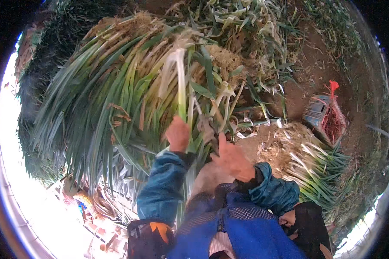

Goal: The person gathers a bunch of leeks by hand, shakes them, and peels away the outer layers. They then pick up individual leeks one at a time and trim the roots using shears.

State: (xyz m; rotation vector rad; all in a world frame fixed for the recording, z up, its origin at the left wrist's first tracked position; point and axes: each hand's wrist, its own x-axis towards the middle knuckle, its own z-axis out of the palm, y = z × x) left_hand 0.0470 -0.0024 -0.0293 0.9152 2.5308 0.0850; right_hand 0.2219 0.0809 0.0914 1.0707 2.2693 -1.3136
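Note:
My left hand (177,134) is closed round the green part of a leek (181,82), whose white end points up and away from me. Right of it, my right hand (232,159) has its fingers partly bent beside a grey, blurred thing (206,129); whether it holds anything I cannot make out. A large heap of leeks (112,86) lies to the left and beyond my left hand, roots at the far side. Loose leaves lie just beyond my hands.
At the right, a pile of trimmed leeks (315,166) lies on the soil. Behind it sits a bag with red netting (330,118). Leaf scraps (263,47) cover the ground at the back. A colourful packet (83,202) is at the lower left.

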